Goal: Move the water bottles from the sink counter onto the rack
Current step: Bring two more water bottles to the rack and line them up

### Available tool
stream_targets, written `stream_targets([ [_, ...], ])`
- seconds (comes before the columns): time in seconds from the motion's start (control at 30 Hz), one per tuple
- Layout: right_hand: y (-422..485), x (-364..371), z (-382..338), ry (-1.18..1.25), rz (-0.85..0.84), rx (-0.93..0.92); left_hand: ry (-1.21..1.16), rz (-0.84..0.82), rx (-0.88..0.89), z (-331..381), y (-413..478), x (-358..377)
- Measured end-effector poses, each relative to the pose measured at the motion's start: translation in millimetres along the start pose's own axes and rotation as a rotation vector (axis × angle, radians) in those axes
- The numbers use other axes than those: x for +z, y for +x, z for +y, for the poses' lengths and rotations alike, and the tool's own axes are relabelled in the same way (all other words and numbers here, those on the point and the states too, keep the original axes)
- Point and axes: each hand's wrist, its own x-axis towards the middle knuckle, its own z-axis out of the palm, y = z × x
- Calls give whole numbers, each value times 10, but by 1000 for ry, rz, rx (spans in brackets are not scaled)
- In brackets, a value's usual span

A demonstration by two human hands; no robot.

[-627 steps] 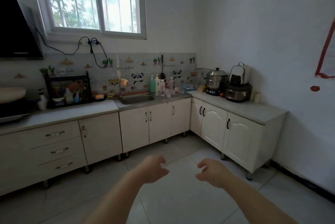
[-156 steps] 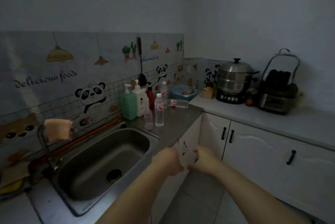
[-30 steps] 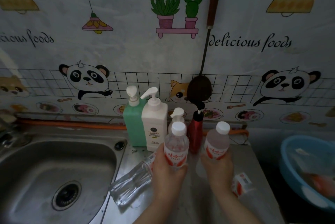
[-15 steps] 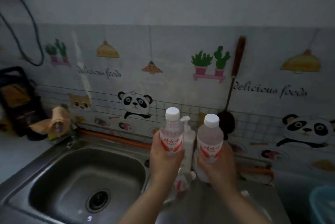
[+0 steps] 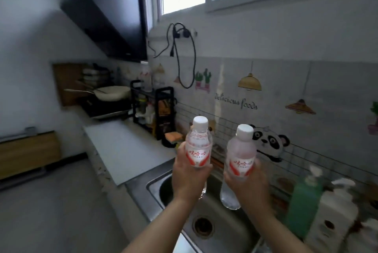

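Left hand (image 5: 189,173): fingers curled round the label of the left water bottle (image 5: 198,146). Right hand (image 5: 246,183): same wrap on the right water bottle (image 5: 241,156), lower half showing below the palm. Both bottles upright, white caps up, apart, held above the sink (image 5: 152,186). Black rack (image 5: 158,107) is well off to the left on the counter (image 5: 126,146), against the wall. Green soap dispenser (image 5: 304,201) near the right wrist.
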Motion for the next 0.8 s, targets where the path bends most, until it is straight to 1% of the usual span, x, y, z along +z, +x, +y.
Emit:
stream_targets([
  [0.13,-49,676,-251,85,-99,20,45,89,-1,-313,245,-636],
  [0.27,-120,1441,-560,125,-176,18,62,143,-11,-676,533,-1308],
  [0.57,-116,3279,-1262,165,-209,-45,96,208,-26,-1605,1619,-2736],
  [0.8,72,4318,-1563,150,-247,-52,92,212,-27,-2055,2302,-3433],
])
